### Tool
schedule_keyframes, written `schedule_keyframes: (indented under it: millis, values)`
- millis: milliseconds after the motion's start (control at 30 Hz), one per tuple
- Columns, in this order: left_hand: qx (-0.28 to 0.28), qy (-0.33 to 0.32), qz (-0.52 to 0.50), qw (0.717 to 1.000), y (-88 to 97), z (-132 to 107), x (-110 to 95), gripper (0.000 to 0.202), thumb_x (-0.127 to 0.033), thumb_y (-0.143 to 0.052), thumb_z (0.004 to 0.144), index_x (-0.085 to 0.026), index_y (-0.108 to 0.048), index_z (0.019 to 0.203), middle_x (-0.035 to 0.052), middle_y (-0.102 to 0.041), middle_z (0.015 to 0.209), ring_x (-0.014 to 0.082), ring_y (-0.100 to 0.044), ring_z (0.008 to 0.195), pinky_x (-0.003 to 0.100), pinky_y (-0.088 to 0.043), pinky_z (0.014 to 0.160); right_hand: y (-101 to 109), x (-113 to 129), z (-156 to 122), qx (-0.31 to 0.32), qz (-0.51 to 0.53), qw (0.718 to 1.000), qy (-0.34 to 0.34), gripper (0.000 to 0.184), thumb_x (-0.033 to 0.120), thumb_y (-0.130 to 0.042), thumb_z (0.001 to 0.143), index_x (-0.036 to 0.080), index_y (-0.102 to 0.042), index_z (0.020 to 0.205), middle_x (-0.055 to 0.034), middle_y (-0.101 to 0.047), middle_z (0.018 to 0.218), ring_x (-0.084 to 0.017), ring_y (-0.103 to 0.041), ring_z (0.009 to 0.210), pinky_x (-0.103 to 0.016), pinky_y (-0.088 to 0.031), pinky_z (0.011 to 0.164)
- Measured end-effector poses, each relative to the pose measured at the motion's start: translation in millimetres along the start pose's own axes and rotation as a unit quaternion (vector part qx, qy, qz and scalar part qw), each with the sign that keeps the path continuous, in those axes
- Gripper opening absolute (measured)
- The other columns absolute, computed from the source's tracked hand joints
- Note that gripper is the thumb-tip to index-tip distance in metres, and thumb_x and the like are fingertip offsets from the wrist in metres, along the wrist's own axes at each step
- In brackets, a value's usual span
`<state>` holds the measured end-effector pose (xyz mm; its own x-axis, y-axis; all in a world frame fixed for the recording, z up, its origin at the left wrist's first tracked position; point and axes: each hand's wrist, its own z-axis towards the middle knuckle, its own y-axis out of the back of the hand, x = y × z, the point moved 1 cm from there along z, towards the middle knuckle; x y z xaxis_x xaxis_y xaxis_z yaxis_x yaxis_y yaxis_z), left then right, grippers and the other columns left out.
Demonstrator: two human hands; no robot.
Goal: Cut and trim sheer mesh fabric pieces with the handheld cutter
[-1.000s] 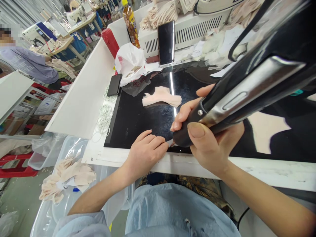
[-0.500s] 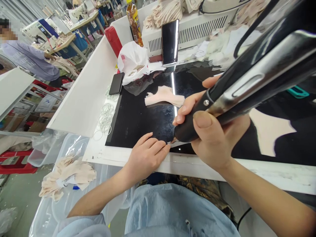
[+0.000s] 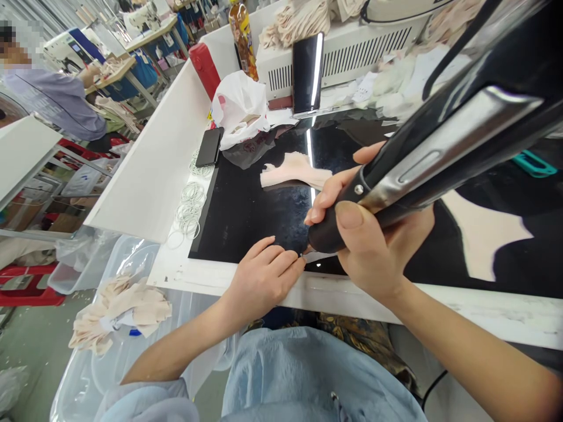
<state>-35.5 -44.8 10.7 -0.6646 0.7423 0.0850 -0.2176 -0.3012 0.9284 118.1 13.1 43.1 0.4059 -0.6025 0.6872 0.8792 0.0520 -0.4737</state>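
Observation:
My right hand point(image 3: 373, 240) is wrapped round a thick black handheld tool with a silver strip point(image 3: 409, 176), its thumb on top. The rounded lower end points down at the front edge of a glossy black board point(image 3: 246, 205). My left hand point(image 3: 264, 275) lies palm down on that edge, fingers stretched out, fingertips close to the tool's end. A pale fabric piece point(image 3: 317, 257) shows partly beneath the tool; whether my left fingertips touch it is hard to tell. Beyond lies a pinkish cut fabric piece point(image 3: 292, 169), and on the right another pale fabric piece point(image 3: 479, 234).
White elastic rings point(image 3: 189, 211) and a phone point(image 3: 208, 146) lie at the left. A plastic bag point(image 3: 241, 105), red flask point(image 3: 204, 67), bottle point(image 3: 243, 38) and upright phone point(image 3: 307, 73) stand behind. A teal cutter point(image 3: 534, 164) lies right. A co-worker point(image 3: 57, 99) sits far left.
The tool and my right hand have shifted slightly left. My left hand stays nearly in place. The co-worker's arm has moved up toward the sewing table.

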Motion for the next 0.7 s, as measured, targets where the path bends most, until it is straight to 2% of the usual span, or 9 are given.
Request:
schedule_keyframes:
  millis: [167, 433, 600, 700]
  values:
    - [0.01, 0.001, -0.004, 1.0, -1.7, -2.8, 2.3, 0.015, -0.016, -0.055, 0.099, -0.018, -0.067, 0.109, 0.0009, -0.075, 0.098, 0.0143, -0.068, 0.09, 0.038, -0.049, 0.104, 0.5, -0.1, 0.1, 0.005, -0.013, 1.0, -0.011, 0.031, 0.03, -0.077, 0.08, 0.03, -0.062, 0.107, 0.0015, -0.065, 0.076, -0.018, -0.063, 0.059, -0.039, -0.059, 0.054]
    - [0.018, 0.013, -0.042, 0.999, -6.2, -12.3, 12.8, 0.021, -0.014, -0.057, 0.098, -0.02, -0.065, 0.116, 0.0007, -0.074, 0.104, 0.0132, -0.068, 0.095, 0.037, -0.046, 0.108, 2.0, 1.8, -1.9, 0.021, -0.003, 1.0, -0.001, 0.028, 0.033, -0.076, 0.082, 0.038, -0.061, 0.105, 0.004, -0.063, 0.075, -0.017, -0.058, 0.057, -0.037, -0.051, 0.051]
    - [0.009, 0.031, -0.04, 0.999, -1.3, -10.2, 17.4, 0.016, -0.016, -0.059, 0.098, -0.02, -0.066, 0.112, -0.0006, -0.075, 0.101, 0.0125, -0.068, 0.092, 0.036, -0.046, 0.106, 1.4, 1.0, -0.6, 0.024, 0.015, 1.0, 0.003, 0.032, 0.027, -0.077, 0.08, 0.03, -0.063, 0.108, 0.0022, -0.064, 0.078, -0.016, -0.059, 0.057, -0.036, -0.052, 0.05]
    - [0.011, 0.041, -0.038, 0.998, 0.2, -7.3, 18.6, 0.016, -0.018, -0.057, 0.1, -0.02, -0.067, 0.112, -0.0006, -0.075, 0.1, 0.012, -0.069, 0.093, 0.036, -0.045, 0.107, 1.0, 0.4, 0.0, 0.019, 0.014, 1.0, 0.007, 0.034, 0.027, -0.079, 0.078, 0.031, -0.062, 0.107, 0.0025, -0.063, 0.077, -0.017, -0.059, 0.057, -0.037, -0.053, 0.05]
